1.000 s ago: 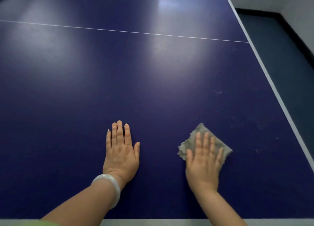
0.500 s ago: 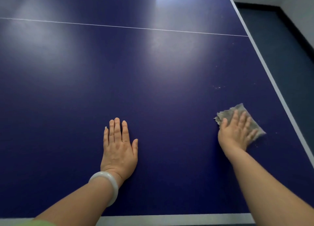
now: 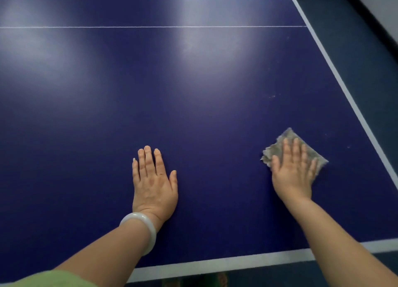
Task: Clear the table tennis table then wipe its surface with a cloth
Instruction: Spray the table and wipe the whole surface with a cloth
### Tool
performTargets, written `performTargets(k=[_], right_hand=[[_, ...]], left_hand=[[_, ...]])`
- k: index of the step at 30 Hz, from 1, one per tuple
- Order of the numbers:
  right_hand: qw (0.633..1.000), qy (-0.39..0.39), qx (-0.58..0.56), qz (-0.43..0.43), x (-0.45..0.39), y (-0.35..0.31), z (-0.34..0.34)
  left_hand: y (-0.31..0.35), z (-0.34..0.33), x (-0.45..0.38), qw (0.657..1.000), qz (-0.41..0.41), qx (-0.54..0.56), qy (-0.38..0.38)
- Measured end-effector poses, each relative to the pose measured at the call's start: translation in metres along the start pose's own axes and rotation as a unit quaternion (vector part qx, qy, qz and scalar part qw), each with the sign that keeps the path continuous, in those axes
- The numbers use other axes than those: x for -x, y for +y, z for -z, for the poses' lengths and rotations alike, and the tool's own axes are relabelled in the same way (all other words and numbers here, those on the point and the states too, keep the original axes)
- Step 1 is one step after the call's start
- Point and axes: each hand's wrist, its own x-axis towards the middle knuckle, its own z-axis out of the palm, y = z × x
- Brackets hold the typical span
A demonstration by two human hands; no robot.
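Observation:
The dark blue table tennis table [image 3: 193, 105] fills the view, with a thin white centre line running across it and white edge lines at the near and right sides. My right hand [image 3: 294, 172] presses flat on a small grey cloth [image 3: 277, 148] near the table's right side. The fingers cover most of the cloth; its far and left corners stick out. My left hand [image 3: 154, 183] lies flat on the bare surface, palm down, fingers together, with a white bangle [image 3: 142, 228] on the wrist.
A few pale specks [image 3: 272, 96] dot the surface beyond the cloth. Dark floor [image 3: 361, 56] lies past the right edge [image 3: 344, 88], with a wall base at the top right corner. The near edge line [image 3: 215, 263] runs just below my forearms.
My right hand slid the cloth from near the middle out to the right, then slightly back toward me. My left hand stayed planted. The camera shifted, showing more of the near edge.

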Motion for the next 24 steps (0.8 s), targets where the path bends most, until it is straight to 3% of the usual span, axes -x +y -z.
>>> performTargets(k=[2,3,5,8,12,19,24], right_hand=[[0.997,-0.008,-0.026,-0.079,0.013,-0.010,0.002],[0.997,0.003,-0.034,-0.074,0.027,-0.026,-0.002],[0.999,0.041,-0.030,-0.004,0.064,-0.064,-0.015],[0.987,0.031,-0.003,0.155,0.137,-0.105,-0.032],[0.967,0.006,0.033,0.253,0.181,-0.069,-0.035],[0.990,0.019,0.037,0.136,0.155,0.006,-0.028],[0.991,0.035,0.035,0.128,0.152,0.005,-0.029]], left_hand=[[0.001,0.002,0.001,1.000,0.003,-0.004,-0.004],[0.001,0.003,0.001,1.000,0.003,-0.006,-0.008],[0.001,0.004,0.001,1.000,0.002,-0.003,-0.019],[0.001,0.006,0.000,1.000,0.006,-0.003,-0.021],[0.001,0.008,0.001,0.999,0.003,-0.001,-0.035],[-0.005,0.011,0.002,0.998,-0.001,0.045,-0.033],[-0.004,0.027,0.000,0.980,0.019,0.193,-0.044]])
